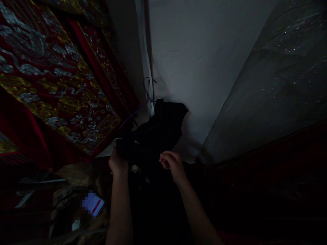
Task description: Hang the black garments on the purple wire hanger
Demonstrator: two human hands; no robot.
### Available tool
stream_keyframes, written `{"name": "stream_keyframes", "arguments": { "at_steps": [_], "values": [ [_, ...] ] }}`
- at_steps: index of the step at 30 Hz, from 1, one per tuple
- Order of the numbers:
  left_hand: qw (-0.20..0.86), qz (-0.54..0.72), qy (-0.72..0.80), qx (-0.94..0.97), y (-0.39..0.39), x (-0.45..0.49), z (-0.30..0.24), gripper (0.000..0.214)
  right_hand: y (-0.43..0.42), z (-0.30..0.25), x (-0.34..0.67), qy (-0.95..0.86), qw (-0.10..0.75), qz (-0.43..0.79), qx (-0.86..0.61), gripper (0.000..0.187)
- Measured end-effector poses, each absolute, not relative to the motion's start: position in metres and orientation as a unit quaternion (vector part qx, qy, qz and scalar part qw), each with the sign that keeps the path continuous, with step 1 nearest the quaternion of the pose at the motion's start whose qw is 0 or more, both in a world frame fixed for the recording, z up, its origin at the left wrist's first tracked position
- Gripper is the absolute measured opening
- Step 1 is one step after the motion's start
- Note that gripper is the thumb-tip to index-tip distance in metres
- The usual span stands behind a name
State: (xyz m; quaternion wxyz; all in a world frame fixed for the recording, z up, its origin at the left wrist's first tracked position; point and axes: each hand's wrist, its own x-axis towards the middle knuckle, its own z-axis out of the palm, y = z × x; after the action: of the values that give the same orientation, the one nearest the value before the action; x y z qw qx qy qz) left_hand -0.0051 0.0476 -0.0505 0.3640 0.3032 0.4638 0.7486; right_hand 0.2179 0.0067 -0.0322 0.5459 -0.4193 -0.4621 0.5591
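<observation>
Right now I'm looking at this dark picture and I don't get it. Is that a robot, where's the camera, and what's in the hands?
No robot here: these are a person's two bare hands. There is just one picture, from a camera worn on that person's head, looking forward and down. The left hand seems to grip a black cloth. The right hand has its fingers curled beside it; it's too dark to tell whether they pinch it. Behind is a pale wall. A thin purple cord runs near the cloth, and a red fabric with gold and silver patterns fills the upper left. A lit phone shows at lower left, though I can't tell what it rests on.
</observation>
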Motion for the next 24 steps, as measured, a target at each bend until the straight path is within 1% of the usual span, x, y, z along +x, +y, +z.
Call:
{"name": "stream_keyframes", "arguments": {
  "at_steps": [4, 7, 11, 14, 16, 18, 20, 21, 22, 23, 24],
  "values": [
    [0.420, 0.667, 0.519, 0.331, 0.022, 0.018, -0.075, 0.029, 0.010, -0.043, 0.227, -0.446, 0.563, 0.544, -0.434, 0.030],
    [0.446, 0.620, 0.528, 0.372, 0.014, 0.032, -0.070, 0.027, 0.014, -0.056, 0.231, -0.463, 0.552, 0.517, -0.463, 0.032],
    [0.428, 0.585, 0.495, 0.479, 0.002, 0.056, -0.044, 0.023, 0.013, -0.066, 0.230, -0.508, 0.566, 0.431, -0.485, 0.028],
    [0.396, 0.558, 0.445, 0.578, -0.008, 0.084, -0.029, 0.022, 0.005, -0.060, 0.227, -0.588, 0.544, 0.422, -0.424, 0.038],
    [0.355, 0.567, 0.428, 0.608, -0.010, 0.100, -0.024, 0.020, 0.000, -0.054, 0.227, -0.615, 0.530, 0.426, -0.399, 0.040],
    [0.298, 0.583, 0.425, 0.625, -0.008, 0.109, -0.022, 0.018, -0.002, -0.048, 0.228, -0.623, 0.528, 0.418, -0.398, 0.035],
    [0.258, 0.597, 0.426, 0.629, -0.002, 0.109, -0.023, 0.019, 0.000, -0.042, 0.232, -0.646, 0.501, 0.419, -0.396, 0.023],
    [0.259, 0.599, 0.427, 0.626, 0.001, 0.107, -0.025, 0.021, 0.003, -0.037, 0.235, -0.662, 0.477, 0.423, -0.393, 0.017],
    [0.276, 0.593, 0.428, 0.623, 0.003, 0.102, -0.027, 0.025, 0.007, -0.032, 0.238, -0.677, 0.456, 0.425, -0.390, 0.015],
    [0.307, 0.577, 0.430, 0.623, 0.005, 0.097, -0.031, 0.029, 0.013, -0.025, 0.242, -0.688, 0.445, 0.421, -0.388, 0.015],
    [0.343, 0.550, 0.433, 0.626, 0.007, 0.091, -0.036, 0.033, 0.020, -0.016, 0.245, -0.693, 0.452, 0.408, -0.387, 0.016]
  ]
}}
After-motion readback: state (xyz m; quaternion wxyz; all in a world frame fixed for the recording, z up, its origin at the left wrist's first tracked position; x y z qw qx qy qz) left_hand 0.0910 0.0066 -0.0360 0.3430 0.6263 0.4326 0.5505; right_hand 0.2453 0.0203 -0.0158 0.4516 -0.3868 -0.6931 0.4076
